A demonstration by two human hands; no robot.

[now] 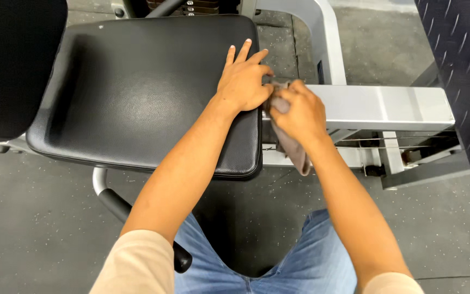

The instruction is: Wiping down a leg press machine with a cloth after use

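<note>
The left hand is lying flat on the right edge of a black padded seat, with its fingers stretched out and holding nothing. The right hand is squeezing a small grey cloth, right beside the left hand. The cloth is pressing on a silver metal bar next to the seat, and one end is hanging down below the hand. The person is wearing blue jeans. The floor is dark grey.
</note>
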